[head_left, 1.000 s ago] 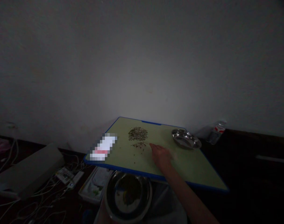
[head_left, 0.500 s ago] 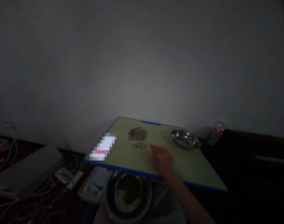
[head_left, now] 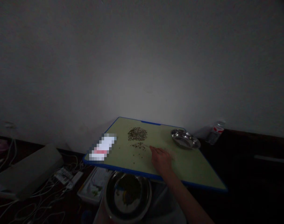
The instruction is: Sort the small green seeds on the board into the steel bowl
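Observation:
My right hand rests over the middle of the pale green board with a blue edge. Its fingers are closed in a pinch on a thin, pale stick, too fine and blurred to name more exactly. The stick's tip points left, at a small loose group of dark grains or seeds. Behind that group lies a larger, denser patch of the same dark grains. Several single grains are scattered nearer the front edge. My left hand is out of view.
A shiny metal bowl sits at the board's right; a blurred bright phone-like object lies at its left. Below stand a metal basin with dark contents and a white tray. Cables tangle at left; a plain wall rises behind.
My right hand stays almost in place, still pinching the thin stick. A few grains by the stick's tip and in front of it have shifted slightly.

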`<state>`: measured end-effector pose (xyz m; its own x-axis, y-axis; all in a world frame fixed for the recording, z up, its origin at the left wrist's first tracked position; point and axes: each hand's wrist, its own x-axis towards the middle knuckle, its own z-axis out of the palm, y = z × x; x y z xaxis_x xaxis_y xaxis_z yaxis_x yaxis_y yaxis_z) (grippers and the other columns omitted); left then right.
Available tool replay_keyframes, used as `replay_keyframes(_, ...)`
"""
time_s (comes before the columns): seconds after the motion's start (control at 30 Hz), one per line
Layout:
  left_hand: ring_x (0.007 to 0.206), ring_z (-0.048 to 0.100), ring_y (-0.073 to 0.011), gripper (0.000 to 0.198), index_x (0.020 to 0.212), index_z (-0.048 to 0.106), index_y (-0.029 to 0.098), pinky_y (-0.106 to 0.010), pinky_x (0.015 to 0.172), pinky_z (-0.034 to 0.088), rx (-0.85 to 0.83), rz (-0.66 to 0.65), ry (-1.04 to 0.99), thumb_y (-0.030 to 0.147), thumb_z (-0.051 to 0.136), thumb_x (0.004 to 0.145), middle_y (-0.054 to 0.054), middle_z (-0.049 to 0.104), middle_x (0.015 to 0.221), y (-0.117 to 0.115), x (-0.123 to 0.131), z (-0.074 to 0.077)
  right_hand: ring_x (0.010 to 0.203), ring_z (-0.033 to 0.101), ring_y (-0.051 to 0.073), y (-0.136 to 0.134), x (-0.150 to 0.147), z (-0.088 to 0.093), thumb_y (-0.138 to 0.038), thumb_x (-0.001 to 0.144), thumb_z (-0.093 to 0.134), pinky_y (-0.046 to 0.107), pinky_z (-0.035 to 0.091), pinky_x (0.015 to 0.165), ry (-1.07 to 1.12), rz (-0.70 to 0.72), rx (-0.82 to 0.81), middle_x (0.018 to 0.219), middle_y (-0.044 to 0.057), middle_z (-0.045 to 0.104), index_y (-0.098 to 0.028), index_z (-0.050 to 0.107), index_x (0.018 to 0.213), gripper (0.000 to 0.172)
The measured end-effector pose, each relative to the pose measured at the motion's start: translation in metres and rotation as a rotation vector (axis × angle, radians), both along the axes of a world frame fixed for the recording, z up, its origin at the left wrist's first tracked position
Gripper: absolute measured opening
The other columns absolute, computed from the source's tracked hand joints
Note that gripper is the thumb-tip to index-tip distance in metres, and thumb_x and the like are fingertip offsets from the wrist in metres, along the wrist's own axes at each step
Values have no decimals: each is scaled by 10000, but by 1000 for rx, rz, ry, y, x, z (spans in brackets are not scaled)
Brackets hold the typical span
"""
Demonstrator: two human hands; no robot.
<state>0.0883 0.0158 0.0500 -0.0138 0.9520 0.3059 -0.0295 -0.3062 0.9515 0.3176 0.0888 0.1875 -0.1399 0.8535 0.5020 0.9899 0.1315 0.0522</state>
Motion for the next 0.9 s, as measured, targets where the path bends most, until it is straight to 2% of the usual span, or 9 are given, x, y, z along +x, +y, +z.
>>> replay_keyframes(0.1,1166,744,-504,1102,1606,411,462,-676,1007,617,-73,-43,-64,703,837,619,-58,825,1301,3,2,1,968,790,216,0,0,0,-25,846,593,286,597,836,6,16,-12,1188,109,824,-218,789,1278,512)
replay_keyframes(0.27,1005,799,-490,1045,1531,523,424,-664,865,673,-153,-79,-99,751,821,584,-71,871,1069,13,5,1,942,795,226,-2,2,-4,-39,847,599,305,600,823,21,21,10,1141,96,838,-227,796,1262,497)
replay_keyframes(0.4,1025,796,-489,1051,1466,586,434,-661,877,670,-181,-79,-120,725,888,503,-67,866,1072,10,4,0,896,793,219,-7,7,-9,-35,819,605,283,590,787,21,23,73,1073,95,850,-223,818,1219,490)
replay_keyframes(0.53,1132,770,-474,833,1390,658,425,-673,919,658,-200,-86,-184,762,798,642,-77,874,1059,-1,2,-6,883,790,216,-11,12,-11,-36,814,607,274,584,757,23,36,88,1055,91,852,-217,817,1218,490)
replay_keyframes(0.63,1159,766,-447,713,1252,732,371,-684,923,658,-320,-62,-356,869,586,763,-102,874,1038,-1,1,-17,879,787,213,-12,13,-13,-29,825,595,281,586,763,35,52,105,1055,84,852,-218,821,1200,477)
replay_keyframes(0.7,1167,765,-439,752,1170,754,339,-686,925,657,-457,-31,-550,921,506,765,-122,874,1017,4,1,-26,871,783,208,-13,13,-16,-27,827,599,284,585,772,43,74,126,1050,81,852,-218,822,1185,463)
replay_keyframes(0.77,1163,766,-448,802,1170,753,315,-701,945,645,-542,-28,-703,944,480,753,-144,870,1032,8,1,-34,868,777,205,-14,15,-20,-27,822,607,288,584,790,46,96,152,1049,83,851,-213,821,1183,459)
replay_keyframes(0.83,1151,768,-460,839,1273,719,311,-718,953,637,-493,-49,-658,932,463,769,-152,862,1081,12,1,-39,873,773,204,-16,17,-24,-29,818,608,288,582,802,42,105,177,1052,85,850,-208,821,1177,455)
replay_keyframes(0.9,1136,770,-467,849,1426,629,351,-716,950,641,-352,-80,-412,893,496,787,-131,851,1150,12,1,-38,880,771,201,-19,19,-28,-33,820,603,286,579,804,35,104,202,1051,84,849,-207,821,1170,447)
